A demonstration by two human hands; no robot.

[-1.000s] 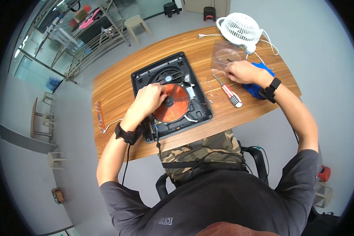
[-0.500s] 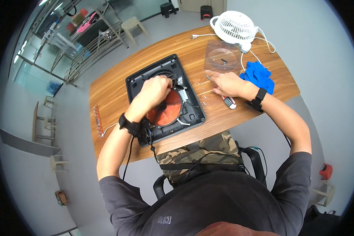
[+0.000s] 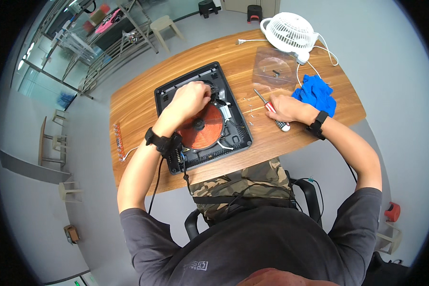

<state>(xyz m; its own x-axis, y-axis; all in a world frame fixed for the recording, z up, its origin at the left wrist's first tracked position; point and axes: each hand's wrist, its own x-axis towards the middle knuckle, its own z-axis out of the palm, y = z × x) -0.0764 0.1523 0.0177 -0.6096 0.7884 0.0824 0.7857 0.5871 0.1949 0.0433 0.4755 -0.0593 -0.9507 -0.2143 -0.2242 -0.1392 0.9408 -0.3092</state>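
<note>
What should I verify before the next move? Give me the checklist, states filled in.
1. Right hand at the red-and-white screwdriver: ok.
2. Right hand's grip firm: cannot tell.
3. Left hand apart from the screwdriver tip: ok, it is over the open black housing.
4. Left fingertips holding something: cannot tell, hidden.
5. Small loose pieces gathered up: not ok, scattered on the table beside the housing.
6. Blue cloth off the housing: ok, it lies beyond the right hand.

It looks like a workshop, with a metal rack (image 3: 117, 55), plain stool (image 3: 162, 25), opened appliance (image 3: 209, 119) and screwdriver (image 3: 269, 106).
</note>
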